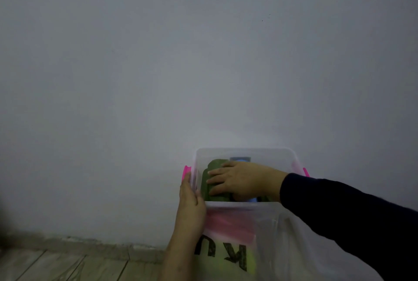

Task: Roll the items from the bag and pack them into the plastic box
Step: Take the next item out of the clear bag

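Bag (228,256): nearest the camera, at 6 o'clock below the box; thin translucent plastic printed with dark letters, limp and slippery. Contents cannot be told.
Left hand (191,203): clasps the box's near-left corner from outside, fingers curled over the rim. It is closed on the box wall and steadies it.
Plastic box (246,151): clear, thin-walled, with pink latches at 9 and 3 o'clock. Judged light and somewhat flexible; take it at a corner or rim, as the left hand does.
Right hand (233,180): reaches in from 3 o'clock in a dark sleeve (343,213). The palm lies flat with fingers spread on the green roll; it presses, not gripping.
Green roll (209,181): soft fabric lying inside the box on its 9 o'clock side. Judged light, compressible and prone to unroll; hold it across the middle with the loose edge trapped beneath.
Blue items (240,159): one at 12 o'clock behind the right hand, another showing at 6 o'clock under the wrist.
Pink item (228,224): seen blurred through the near wall; whether it lies inside cannot be told.
Floor (67,265): wooden boards at 7 o'clock, meeting a plain wall (158,65).
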